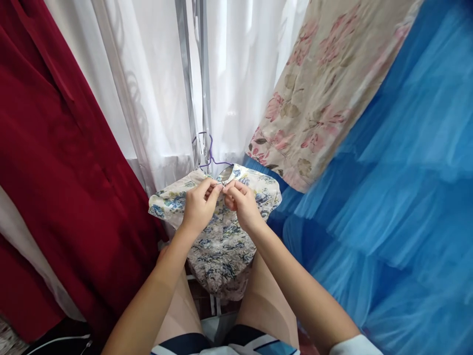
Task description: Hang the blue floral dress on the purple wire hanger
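Note:
A small cream dress with blue flowers (221, 241) hangs on a purple hanger (212, 153) hooked to a metal rack pole (202, 98). My left hand (199, 204) and my right hand (242, 202) meet at the dress's collar. Both pinch the fabric there with curled fingers, thumbs and forefingers almost touching each other. What lies between the fingertips is too small to make out beyond the collar edge.
A dark red garment (59, 162) hangs at the left. White sheer curtains (148, 74) fill the back. A beige cloth with pink flowers (321, 84) and a blue tulle skirt (399, 197) hang at the right. My knees show below the dress.

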`<act>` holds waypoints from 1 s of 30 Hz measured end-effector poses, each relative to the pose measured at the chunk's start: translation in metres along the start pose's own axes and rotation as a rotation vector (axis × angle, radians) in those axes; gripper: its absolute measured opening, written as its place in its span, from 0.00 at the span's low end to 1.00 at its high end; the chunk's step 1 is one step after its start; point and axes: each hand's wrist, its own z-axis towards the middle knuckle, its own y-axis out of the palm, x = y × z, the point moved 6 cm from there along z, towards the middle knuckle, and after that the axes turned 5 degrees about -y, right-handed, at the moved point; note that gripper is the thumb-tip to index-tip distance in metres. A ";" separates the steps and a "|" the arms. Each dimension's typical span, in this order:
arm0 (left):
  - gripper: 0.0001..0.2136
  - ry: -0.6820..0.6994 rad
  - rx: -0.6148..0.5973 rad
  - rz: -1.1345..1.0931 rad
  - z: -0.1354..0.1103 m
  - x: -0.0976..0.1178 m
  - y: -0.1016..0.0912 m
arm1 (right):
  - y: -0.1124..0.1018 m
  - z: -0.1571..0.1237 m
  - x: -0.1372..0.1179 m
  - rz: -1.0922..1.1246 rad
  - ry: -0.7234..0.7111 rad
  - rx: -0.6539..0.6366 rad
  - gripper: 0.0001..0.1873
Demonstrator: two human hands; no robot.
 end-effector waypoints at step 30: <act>0.12 -0.802 -0.045 -0.430 -0.147 -0.175 0.002 | -0.139 -0.118 0.107 -0.090 0.352 0.186 0.14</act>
